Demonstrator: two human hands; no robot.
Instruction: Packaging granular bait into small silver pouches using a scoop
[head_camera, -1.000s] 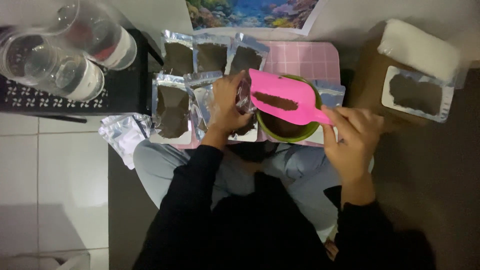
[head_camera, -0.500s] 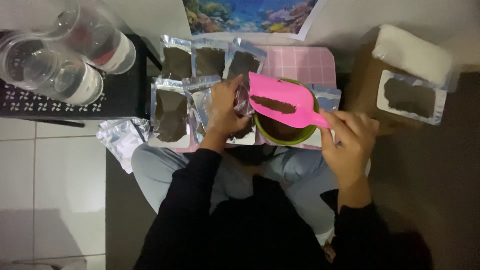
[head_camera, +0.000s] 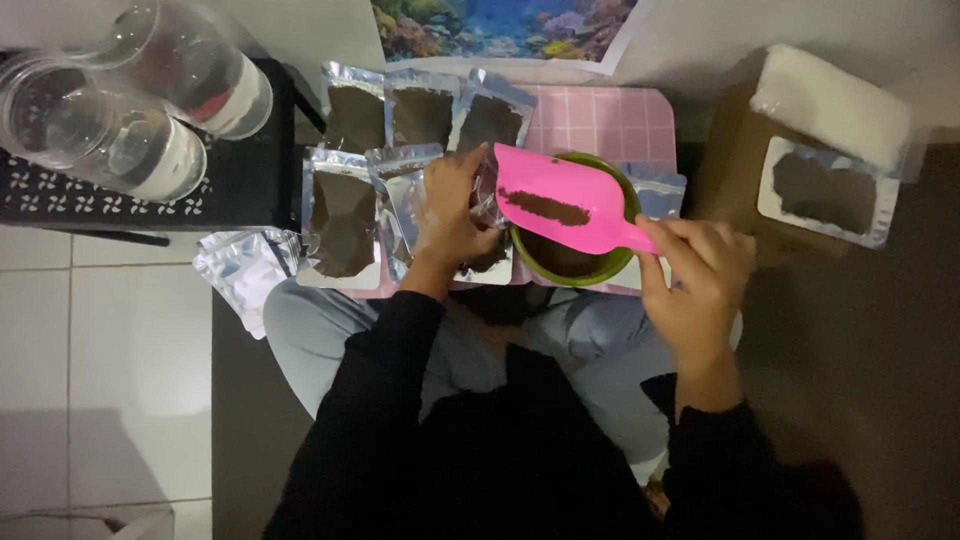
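Work area: pink gridded board (head_camera: 600, 115) on lap, crowded. Six filled silver pouches are laid across its left and top, the filled pouch (head_camera: 342, 222) at front left overhanging the board's left edge. Spare empty pouches (head_camera: 240, 265) are piled just off that edge, over the floor. Little free room is left on the board; open floor is seen only at lower left and right.

L side: black perforated stand (head_camera: 120, 195) w/ clear plastic cups (head_camera: 110, 145) lying on it, well apart from the hands. R side: cardboard box (head_camera: 745, 165) w/ one more filled pouch (head_camera: 825, 192) and a white bag (head_camera: 830, 100) on top, near the right hand.

Left hand (head_camera: 455, 205): fingers curled around the mouth of a clear-fronted pouch (head_camera: 487, 255), which is gripped and held just beside the green bowl (head_camera: 572, 262).

Right hand (head_camera: 700, 275): closed on the handle of the pink scoop (head_camera: 560, 198). Scoop is held over the bowl, tip pointed at the gripped pouch, a strip of dark brown powder (head_camera: 545, 208) lying in it. More powder is seen in the bowl.
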